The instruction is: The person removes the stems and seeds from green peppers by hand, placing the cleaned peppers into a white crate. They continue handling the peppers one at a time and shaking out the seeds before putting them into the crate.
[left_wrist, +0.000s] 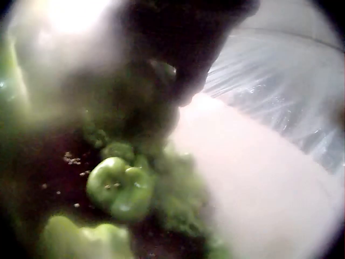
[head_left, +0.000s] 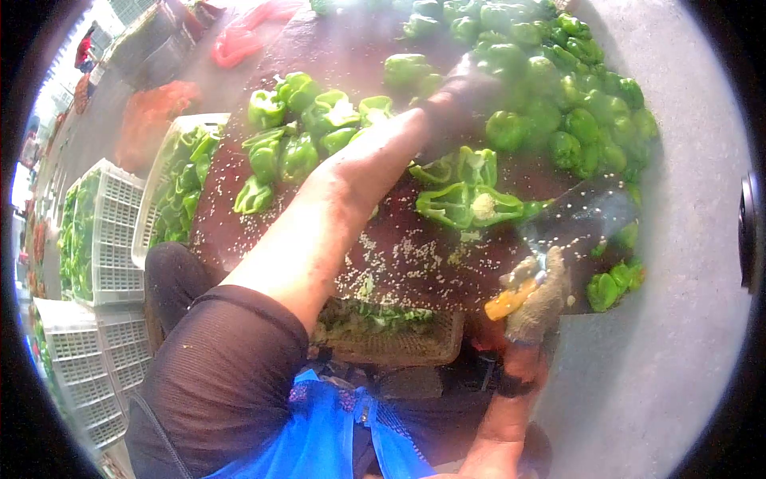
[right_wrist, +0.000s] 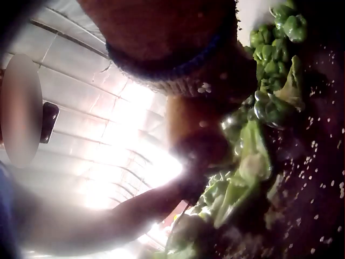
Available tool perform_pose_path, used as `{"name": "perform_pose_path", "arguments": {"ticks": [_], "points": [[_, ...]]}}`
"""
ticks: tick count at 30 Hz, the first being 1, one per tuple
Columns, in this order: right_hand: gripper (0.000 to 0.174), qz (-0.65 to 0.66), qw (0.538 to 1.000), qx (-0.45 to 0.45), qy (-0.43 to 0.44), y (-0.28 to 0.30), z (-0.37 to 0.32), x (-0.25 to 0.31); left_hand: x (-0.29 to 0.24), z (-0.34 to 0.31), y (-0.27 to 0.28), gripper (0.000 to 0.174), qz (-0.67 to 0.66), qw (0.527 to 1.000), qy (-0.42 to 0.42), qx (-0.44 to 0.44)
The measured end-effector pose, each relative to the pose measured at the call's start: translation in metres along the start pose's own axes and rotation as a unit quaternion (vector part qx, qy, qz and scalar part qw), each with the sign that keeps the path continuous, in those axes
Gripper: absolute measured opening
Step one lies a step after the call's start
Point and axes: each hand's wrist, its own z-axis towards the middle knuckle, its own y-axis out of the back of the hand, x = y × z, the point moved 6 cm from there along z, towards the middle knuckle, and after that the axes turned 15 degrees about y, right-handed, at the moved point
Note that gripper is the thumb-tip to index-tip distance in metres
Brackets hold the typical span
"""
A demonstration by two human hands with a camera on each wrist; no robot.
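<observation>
Over the pile of green bell peppers (head_left: 590, 120) my left hand (head_left: 467, 84), in a dark glove, grips a bell pepper (head_left: 500, 60). The left wrist view shows the dark fingers (left_wrist: 188, 91) bent around that pepper, which is blurred and shadowed. My right hand (head_left: 538, 307), in a dirty pale glove, holds a knife by its yellow handle (head_left: 511, 299). The broad dark blade (head_left: 586, 211) lies low over the board's right side, speckled with seeds. Close left of the blade are cut-open pepper pieces (head_left: 463, 203), one with its seed core showing.
Pepper halves (head_left: 299, 120) lie on the left of the dark red board (head_left: 383, 231), with seeds scattered near its front edge. A crate (head_left: 399, 351) of green scraps stands under that edge. White crates (head_left: 120, 231) of peppers stand left. Red mesh bags (head_left: 155, 116) lie beyond.
</observation>
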Motion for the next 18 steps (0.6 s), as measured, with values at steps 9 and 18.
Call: {"name": "perform_pose_path", "arguments": {"ticks": [9,18], "points": [[0.018,0.023,0.996,0.007,0.084,-0.001,-0.008,0.035,0.032,-0.256,0.025,0.103,0.074,0.941,-0.312,-0.106],[0.012,-0.132,0.964,0.220,0.071,-0.025,-0.070,0.054,0.124,-0.278,0.009,0.105,0.118,0.968,-0.218,-0.036]]}}
